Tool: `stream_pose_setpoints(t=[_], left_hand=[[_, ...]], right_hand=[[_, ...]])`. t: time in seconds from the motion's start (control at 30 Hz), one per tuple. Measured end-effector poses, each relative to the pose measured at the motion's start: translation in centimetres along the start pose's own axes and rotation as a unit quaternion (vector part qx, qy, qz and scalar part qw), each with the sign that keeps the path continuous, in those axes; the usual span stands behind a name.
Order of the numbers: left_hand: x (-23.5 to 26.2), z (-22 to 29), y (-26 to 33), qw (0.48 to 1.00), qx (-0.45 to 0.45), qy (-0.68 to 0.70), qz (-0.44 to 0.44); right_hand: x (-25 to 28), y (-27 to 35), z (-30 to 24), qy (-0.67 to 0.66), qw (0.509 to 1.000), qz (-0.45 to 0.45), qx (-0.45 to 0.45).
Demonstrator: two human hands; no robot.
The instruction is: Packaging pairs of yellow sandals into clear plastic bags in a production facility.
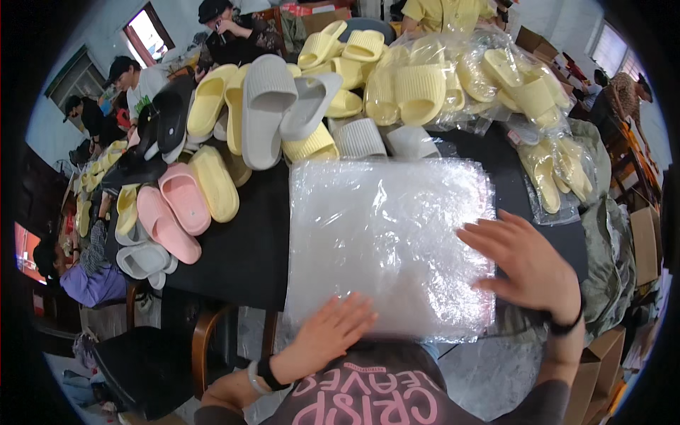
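Note:
A stack of clear plastic bags (382, 227) lies flat on the black table in front of me, its near edge reaching past the table's front. My left hand (331, 329) rests palm down on the near left part of the stack, fingers stretched out. Over the right edge of the bags is my right hand (524, 258), fingers spread and nothing in them; whether it touches the plastic I cannot tell. Behind the bags, a pile of loose slippers includes a large grey slipper (269, 113) and a ridged yellow slipper (312, 146).
Yellow slippers in clear bags (418, 92) are heaped at the far right. Pink slippers (185, 198) and black slippers (172, 117) lie to the left. A chair (205, 340) stands at the near left, a cardboard box (602, 361) at the near right. Other people sit beyond the table.

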State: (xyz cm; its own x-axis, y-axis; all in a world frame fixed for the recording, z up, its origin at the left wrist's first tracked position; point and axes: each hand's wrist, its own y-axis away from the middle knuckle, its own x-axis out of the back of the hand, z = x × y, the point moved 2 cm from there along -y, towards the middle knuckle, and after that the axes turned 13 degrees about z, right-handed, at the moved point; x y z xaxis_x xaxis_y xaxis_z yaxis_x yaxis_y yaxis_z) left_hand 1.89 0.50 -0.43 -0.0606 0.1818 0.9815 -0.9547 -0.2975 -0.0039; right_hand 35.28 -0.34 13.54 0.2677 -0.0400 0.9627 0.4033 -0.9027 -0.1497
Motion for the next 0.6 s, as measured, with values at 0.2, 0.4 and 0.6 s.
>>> stream_pose_setpoints(t=[0.2,0.4,0.6], left_hand=[[-2.1,1.0,-2.7,0.981,-0.046,-0.076,0.174],[-2.6,1.5,-2.3,0.984,-0.009,-0.082,0.157],[-2.1,1.3,-2.4,0.99,-0.002,-0.059,0.128]], right_hand=[[-6.1,-11.5,8.8,-0.031,0.99,0.131,-0.039],[-13.4,-18.0,10.3,-0.137,0.967,-0.035,-0.213],[-12.3,-16.4,8.0,-0.04,0.966,-0.156,-0.203]])
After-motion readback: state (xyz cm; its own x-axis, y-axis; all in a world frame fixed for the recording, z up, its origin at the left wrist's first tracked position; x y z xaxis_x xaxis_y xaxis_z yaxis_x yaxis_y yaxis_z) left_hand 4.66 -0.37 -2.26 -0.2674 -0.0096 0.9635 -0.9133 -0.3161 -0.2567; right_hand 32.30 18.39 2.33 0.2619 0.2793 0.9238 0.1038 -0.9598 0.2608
